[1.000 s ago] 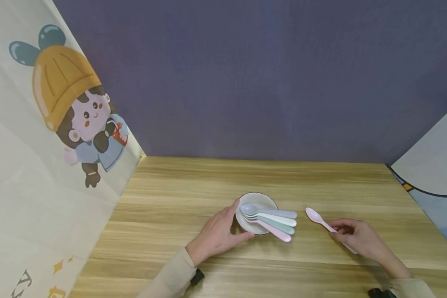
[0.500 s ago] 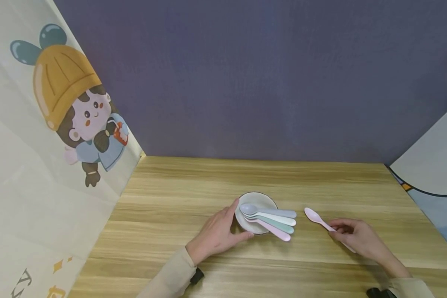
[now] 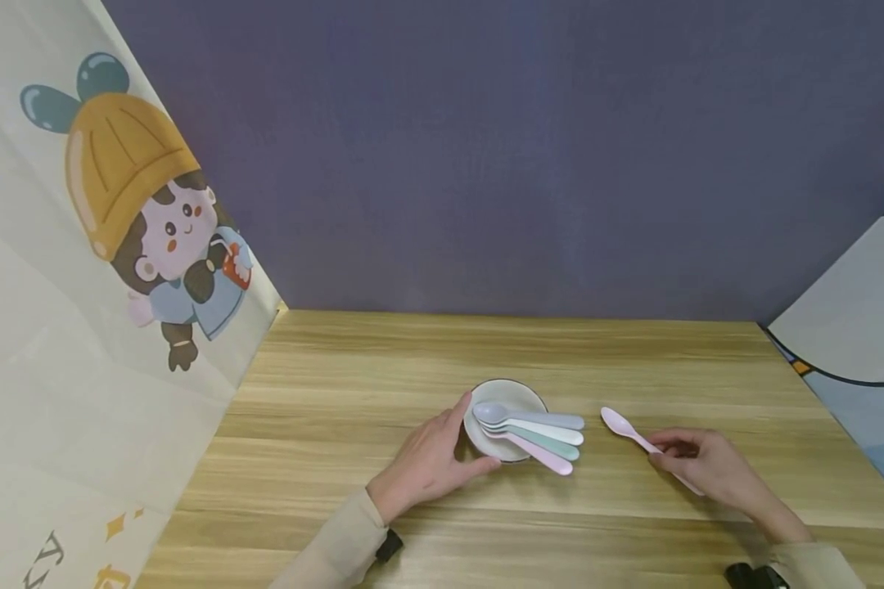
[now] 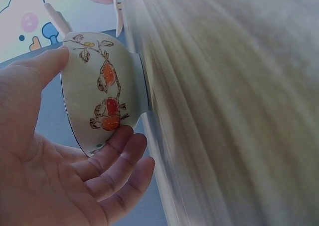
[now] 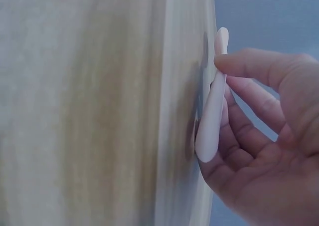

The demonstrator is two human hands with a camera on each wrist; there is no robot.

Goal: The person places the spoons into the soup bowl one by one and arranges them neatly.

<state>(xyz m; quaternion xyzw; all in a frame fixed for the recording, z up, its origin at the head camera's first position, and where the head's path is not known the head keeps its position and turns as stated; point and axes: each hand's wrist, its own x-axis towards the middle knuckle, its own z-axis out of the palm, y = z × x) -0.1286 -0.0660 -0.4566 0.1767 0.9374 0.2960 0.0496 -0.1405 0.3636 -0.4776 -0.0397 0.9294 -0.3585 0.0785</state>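
A small white bowl (image 3: 519, 394) with a dark rim stands on the table; orange and red fruit is painted on its side in the left wrist view. My left hand (image 3: 429, 460) holds it from the left, thumb at the rim and fingers against the wall. Lying in the bowl, a grey-lavender spoon (image 3: 545, 420), a white spoon (image 3: 556, 432), a green spoon (image 3: 556, 446) and a pink spoon (image 3: 552, 461) are fanned with handles out over the right rim. To the right, my right hand (image 3: 707, 470) pinches another pink spoon (image 3: 619, 423) by its handle, bowl end pointing away to the left, close over the table.
The wood-grain table (image 3: 383, 352) ends at a dark blue-grey panel (image 3: 486, 164) behind. On the left rises a pale wall (image 3: 29, 245) with a cartoon child in an orange hat. Another printed wall (image 3: 847, 319) borders the right side.
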